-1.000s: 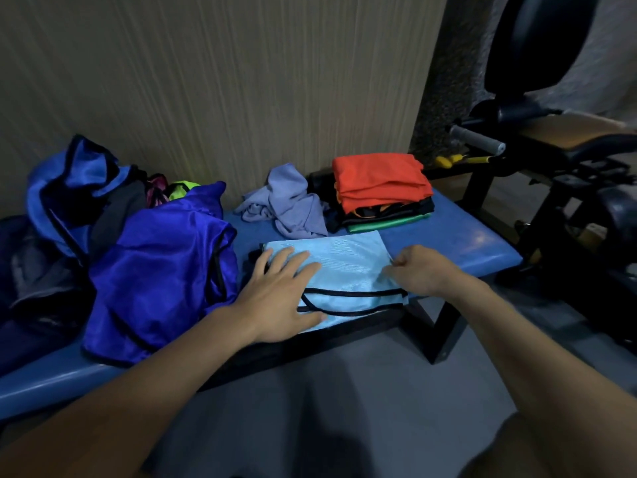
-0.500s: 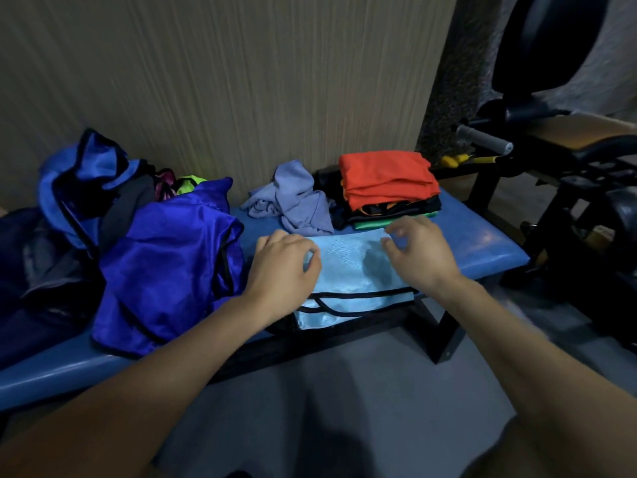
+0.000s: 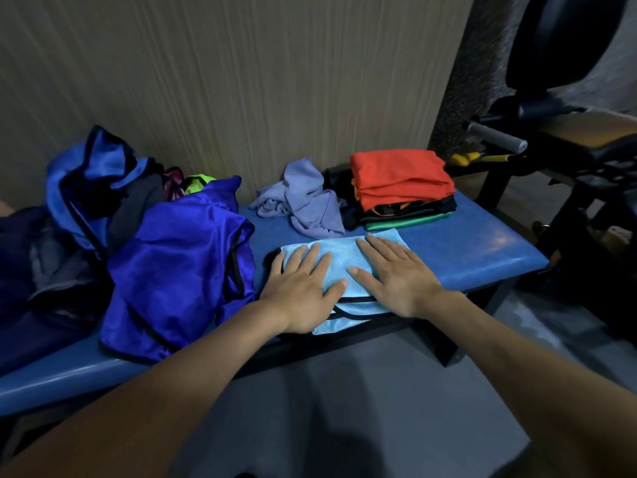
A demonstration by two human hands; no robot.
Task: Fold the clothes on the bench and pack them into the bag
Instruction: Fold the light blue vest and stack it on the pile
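Hands now flat: left hand (image 3: 303, 291) and right hand (image 3: 396, 277), fingers spread, press cyan vest (image 3: 339, 262) on desk (image 3: 482, 250); half second ago hovering curled. Fold set; stack (image 3: 400, 184) next.

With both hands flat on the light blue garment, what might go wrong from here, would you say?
The folded light blue mesh garment overhangs the blue padded bench's front edge, so it may slide off once the left hand and right hand lift. Moving it back could nudge the crumpled lilac cloth.

Left hand (image 3: 303, 288) and right hand (image 3: 396, 276) lie flat — fingers straight, thumbs nearly touching.
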